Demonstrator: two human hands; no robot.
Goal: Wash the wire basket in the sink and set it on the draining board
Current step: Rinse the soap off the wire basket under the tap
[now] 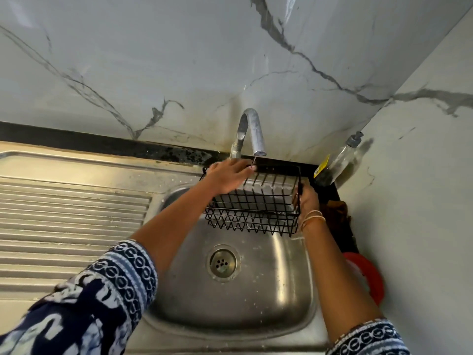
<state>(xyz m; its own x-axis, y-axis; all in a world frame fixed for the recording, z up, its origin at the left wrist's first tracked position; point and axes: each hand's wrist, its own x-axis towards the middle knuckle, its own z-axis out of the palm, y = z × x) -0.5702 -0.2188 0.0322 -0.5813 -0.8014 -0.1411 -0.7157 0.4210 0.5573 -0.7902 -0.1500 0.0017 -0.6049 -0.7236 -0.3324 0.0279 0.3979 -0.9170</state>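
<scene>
Head view: black wire basket (253, 203) held over the steel sink (286, 285), just under the tap (252, 134), with nothing seen inside it. Left hand (227, 175) laid over the basket's far-left rim, fingers straight, under a thin trickle from the spout. Right hand (308, 201) gripping the basket's right edge, fingers curled round the wire. Drain (223, 262) in the sink floor below. Ribbed draining board (71, 226) to the left. Soap bottle (337, 160) in the corner of the surface, red lid (368, 275) beside the sink. Marble-patterned wall (179, 60) behind.
</scene>
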